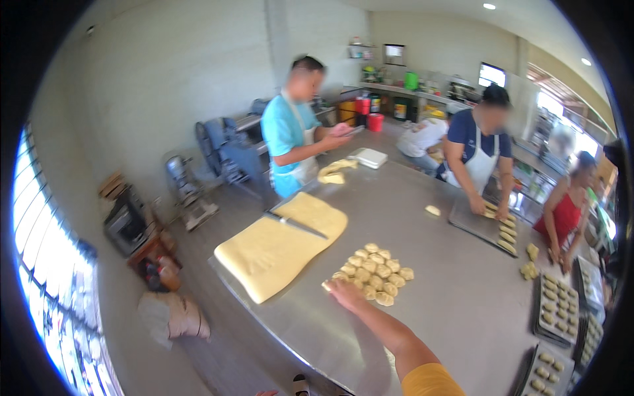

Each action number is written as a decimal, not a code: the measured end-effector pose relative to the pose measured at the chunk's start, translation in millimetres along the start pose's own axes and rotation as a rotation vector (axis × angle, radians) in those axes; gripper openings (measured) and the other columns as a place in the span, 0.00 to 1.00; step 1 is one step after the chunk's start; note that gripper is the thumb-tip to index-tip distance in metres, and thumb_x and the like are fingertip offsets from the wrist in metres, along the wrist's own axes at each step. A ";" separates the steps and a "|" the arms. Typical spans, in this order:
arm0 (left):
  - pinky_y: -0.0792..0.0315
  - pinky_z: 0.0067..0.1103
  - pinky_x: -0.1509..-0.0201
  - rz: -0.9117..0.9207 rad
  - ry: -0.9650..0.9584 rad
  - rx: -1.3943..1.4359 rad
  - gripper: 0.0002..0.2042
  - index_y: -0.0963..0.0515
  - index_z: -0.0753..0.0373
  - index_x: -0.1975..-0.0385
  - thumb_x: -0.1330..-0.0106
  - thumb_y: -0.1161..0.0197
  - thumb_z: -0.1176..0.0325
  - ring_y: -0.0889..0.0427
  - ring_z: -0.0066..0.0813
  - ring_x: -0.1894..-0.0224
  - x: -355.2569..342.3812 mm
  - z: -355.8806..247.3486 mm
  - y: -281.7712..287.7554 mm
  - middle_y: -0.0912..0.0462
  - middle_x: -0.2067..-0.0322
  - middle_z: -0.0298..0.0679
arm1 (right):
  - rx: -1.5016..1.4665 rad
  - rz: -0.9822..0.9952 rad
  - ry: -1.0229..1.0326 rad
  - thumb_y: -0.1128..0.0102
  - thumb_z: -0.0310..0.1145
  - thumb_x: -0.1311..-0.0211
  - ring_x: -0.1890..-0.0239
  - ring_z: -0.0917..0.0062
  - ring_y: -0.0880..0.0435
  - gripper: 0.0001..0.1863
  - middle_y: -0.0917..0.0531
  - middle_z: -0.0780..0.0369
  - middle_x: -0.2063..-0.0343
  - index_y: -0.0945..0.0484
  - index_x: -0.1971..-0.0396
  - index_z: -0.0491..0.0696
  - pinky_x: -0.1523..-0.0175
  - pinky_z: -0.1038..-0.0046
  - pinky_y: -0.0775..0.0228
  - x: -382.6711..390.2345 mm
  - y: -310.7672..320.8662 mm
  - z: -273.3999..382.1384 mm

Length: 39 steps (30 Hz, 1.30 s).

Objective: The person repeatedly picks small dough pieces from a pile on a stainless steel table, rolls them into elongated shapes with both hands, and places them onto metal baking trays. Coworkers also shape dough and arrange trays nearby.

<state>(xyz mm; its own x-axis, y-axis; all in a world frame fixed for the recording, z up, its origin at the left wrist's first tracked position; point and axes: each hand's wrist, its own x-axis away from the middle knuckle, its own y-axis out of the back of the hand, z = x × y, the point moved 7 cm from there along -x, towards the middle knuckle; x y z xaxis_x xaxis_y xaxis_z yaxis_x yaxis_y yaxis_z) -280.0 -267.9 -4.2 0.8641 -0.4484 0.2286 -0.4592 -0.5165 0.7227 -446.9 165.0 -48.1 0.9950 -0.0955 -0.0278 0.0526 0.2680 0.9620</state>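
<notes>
My right hand (346,294) reaches over the steel table at the near left corner of a cluster of small dough pieces (378,269). Its fingers curl down around a pale dough piece (325,286), of which only an edge shows. Left of the hand lies a large, thick, smooth slab of dough (277,247), with a long dark-handled knife (295,224) resting across its top. Only a sliver of my left hand (267,393) shows at the lower edge, low beside the table; its fingers cannot be made out.
Across the steel table (409,218), a person in blue lays dough on a tray (485,228). Another person in turquoise holds a phone near a white scale (368,158) and dough strips (337,171). Trays of dough pieces (557,309) stand at right, near a person in red.
</notes>
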 end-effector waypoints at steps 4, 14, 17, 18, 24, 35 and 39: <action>0.25 0.39 0.46 0.141 -0.406 -0.052 0.15 0.20 0.59 0.47 0.29 0.45 0.63 0.19 0.53 0.49 -92.8 -39.8 7.6 0.17 0.51 0.51 | -0.072 -0.007 -0.113 0.50 0.35 0.29 0.57 0.57 0.16 0.17 0.21 0.50 0.55 0.29 0.45 0.46 0.56 0.59 0.19 3.7 12.5 6.8; 0.24 0.27 0.44 0.723 -0.054 1.023 0.23 0.31 0.63 0.35 0.26 0.41 0.62 0.19 0.32 0.46 -249.3 -130.3 -30.6 0.22 0.42 0.40 | -1.673 -0.447 -0.576 0.47 0.46 0.24 0.60 0.83 0.19 0.22 0.17 0.66 0.58 0.26 0.40 0.47 0.59 0.76 0.24 113.4 23.4 90.6; 0.28 0.26 0.39 1.054 0.042 1.026 0.20 0.29 0.63 0.36 0.24 0.44 0.64 0.21 0.32 0.44 -236.3 -154.4 -60.8 0.22 0.43 0.39 | -1.954 -0.496 -0.582 0.49 0.45 0.23 0.59 0.85 0.19 0.22 0.19 0.68 0.56 0.27 0.39 0.48 0.59 0.79 0.25 149.0 26.5 129.7; 0.27 0.26 0.39 1.084 -0.009 0.981 0.20 0.29 0.64 0.37 0.24 0.44 0.64 0.21 0.32 0.44 -230.3 -164.0 -66.5 0.22 0.43 0.40 | -1.970 -0.546 -0.580 0.49 0.45 0.23 0.59 0.85 0.19 0.22 0.19 0.68 0.55 0.28 0.38 0.48 0.59 0.79 0.25 161.7 31.5 135.7; 0.25 0.26 0.43 1.128 -0.356 0.995 0.17 0.27 0.70 0.44 0.24 0.44 0.64 0.20 0.31 0.47 -162.7 -224.6 -79.5 0.20 0.46 0.45 | -2.053 -0.967 -0.765 0.48 0.46 0.24 0.61 0.85 0.20 0.21 0.20 0.67 0.56 0.30 0.39 0.51 0.62 0.80 0.26 232.8 45.6 157.3; 0.20 0.27 0.58 0.764 -0.182 1.402 0.17 0.29 0.63 0.46 0.26 0.41 0.58 0.18 0.31 0.58 -120.5 -289.8 -83.9 0.22 0.56 0.41 | -1.995 -0.719 -0.562 0.52 0.46 0.22 0.62 0.84 0.18 0.18 0.16 0.64 0.62 0.24 0.49 0.48 0.58 0.81 0.26 345.8 44.3 225.0; 0.22 0.26 0.63 0.858 -0.081 1.413 0.20 0.27 0.54 0.48 0.27 0.43 0.46 0.19 0.30 0.61 -103.8 -291.5 -78.5 0.20 0.60 0.39 | -2.120 -1.003 -0.671 0.54 0.48 0.22 0.60 0.80 0.17 0.19 0.16 0.63 0.61 0.22 0.53 0.48 0.56 0.77 0.24 427.9 19.2 229.3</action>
<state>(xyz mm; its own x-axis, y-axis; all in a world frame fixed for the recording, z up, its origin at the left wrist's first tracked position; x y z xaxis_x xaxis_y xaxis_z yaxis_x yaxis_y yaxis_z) -273.7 31.9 105.5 0.2849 -0.9456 0.1571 -0.6180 -0.3065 -0.7240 -39.5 -90.5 20.8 0.5055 -0.7870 0.3537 0.6813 0.1126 -0.7233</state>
